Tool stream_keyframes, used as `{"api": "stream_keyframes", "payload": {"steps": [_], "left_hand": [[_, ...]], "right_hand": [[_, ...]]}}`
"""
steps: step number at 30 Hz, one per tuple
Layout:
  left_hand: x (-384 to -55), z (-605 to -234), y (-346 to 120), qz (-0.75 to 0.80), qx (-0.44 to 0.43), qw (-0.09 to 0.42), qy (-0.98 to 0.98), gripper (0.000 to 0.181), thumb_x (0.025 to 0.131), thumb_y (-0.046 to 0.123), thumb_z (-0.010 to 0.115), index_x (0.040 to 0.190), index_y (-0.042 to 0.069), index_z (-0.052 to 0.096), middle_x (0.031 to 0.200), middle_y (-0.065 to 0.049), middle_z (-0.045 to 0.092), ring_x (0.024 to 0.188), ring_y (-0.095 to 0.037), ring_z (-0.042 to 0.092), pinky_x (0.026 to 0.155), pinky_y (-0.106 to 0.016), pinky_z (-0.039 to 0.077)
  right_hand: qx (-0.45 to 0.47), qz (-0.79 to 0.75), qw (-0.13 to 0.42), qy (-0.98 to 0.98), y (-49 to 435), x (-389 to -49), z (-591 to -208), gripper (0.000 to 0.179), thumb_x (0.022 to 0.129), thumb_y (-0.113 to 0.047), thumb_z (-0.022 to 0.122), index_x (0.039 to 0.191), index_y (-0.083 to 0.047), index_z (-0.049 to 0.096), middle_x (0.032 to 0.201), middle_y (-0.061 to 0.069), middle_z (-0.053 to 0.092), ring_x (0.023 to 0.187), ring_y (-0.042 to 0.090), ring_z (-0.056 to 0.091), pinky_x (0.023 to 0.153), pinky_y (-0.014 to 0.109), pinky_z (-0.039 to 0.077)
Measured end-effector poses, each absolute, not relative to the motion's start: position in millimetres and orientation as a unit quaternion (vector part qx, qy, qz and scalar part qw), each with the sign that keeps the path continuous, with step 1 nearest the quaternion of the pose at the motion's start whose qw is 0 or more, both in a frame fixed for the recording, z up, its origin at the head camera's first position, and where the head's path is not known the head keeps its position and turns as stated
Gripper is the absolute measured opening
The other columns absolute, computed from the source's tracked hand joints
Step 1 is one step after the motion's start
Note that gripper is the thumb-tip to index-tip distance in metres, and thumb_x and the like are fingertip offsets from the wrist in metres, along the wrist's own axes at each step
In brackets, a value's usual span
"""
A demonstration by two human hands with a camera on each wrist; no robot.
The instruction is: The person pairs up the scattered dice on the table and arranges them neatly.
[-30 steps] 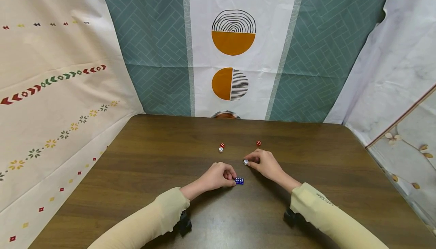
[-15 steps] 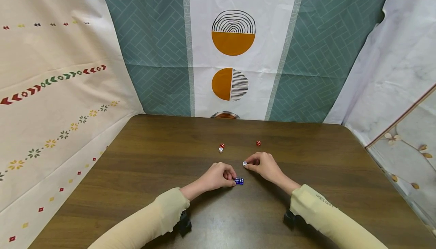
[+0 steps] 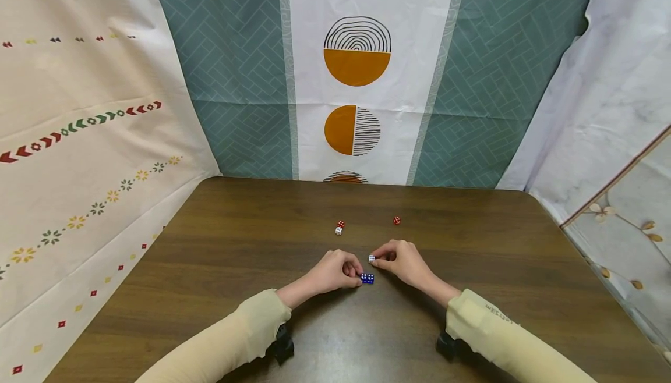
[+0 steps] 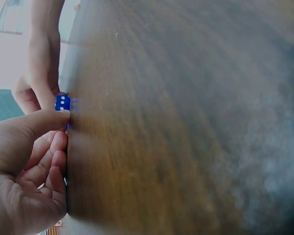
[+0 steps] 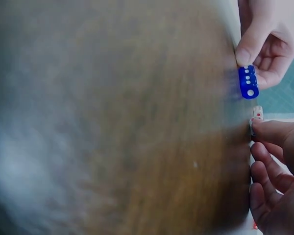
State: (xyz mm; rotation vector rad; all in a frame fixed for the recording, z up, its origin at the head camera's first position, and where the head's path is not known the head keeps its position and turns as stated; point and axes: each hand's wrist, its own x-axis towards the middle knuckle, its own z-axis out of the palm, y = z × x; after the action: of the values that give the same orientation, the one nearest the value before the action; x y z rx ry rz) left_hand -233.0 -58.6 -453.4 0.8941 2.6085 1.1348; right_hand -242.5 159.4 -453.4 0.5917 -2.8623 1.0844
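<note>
Two blue dice (image 3: 367, 278) with white pips sit side by side on the wooden table, forming a short row. My left hand (image 3: 335, 270) pinches the left end of that row between thumb and fingers; its other fingers are curled, as the left wrist view shows. A small white die (image 3: 371, 258) is pinched by the thumb and index finger of my right hand (image 3: 405, 262), just beyond the blue dice. In the right wrist view the blue dice (image 5: 248, 82) stand close past the right fingertips, with the left thumb at their far end.
Farther back on the table (image 3: 251, 214) lie a red die (image 3: 341, 224) and another white die (image 3: 338, 231), close together. A second red die (image 3: 396, 220) lies to their right. Patterned cloths (image 3: 236, 80) hang behind and beside the table.
My right hand has brought the white die nearer to me and slightly left, toward the blue dice. The left hand and the blue dice have stayed in place.
</note>
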Motion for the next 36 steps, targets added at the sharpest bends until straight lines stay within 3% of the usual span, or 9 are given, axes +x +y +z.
{"api": "stream_keyframes", "payload": {"steps": [36], "left_hand": [[-234.2, -454.9, -59.2, 0.363, 0.312, 0.069, 0.875, 0.011, 0.080, 0.012, 0.080, 0.085, 0.011, 0.071, 0.069, 0.006, 0.060, 0.061, 0.002, 0.049, 0.058, -0.016, 0.043]], "right_hand": [[0.209, 0.352, 0.007, -0.912, 160.9, -237.1, -457.0, 0.012, 0.086, -0.020, 0.077, 0.097, -0.017, 0.078, 0.073, -0.005, 0.058, 0.065, 0.007, 0.047, 0.057, 0.020, 0.038]]}}
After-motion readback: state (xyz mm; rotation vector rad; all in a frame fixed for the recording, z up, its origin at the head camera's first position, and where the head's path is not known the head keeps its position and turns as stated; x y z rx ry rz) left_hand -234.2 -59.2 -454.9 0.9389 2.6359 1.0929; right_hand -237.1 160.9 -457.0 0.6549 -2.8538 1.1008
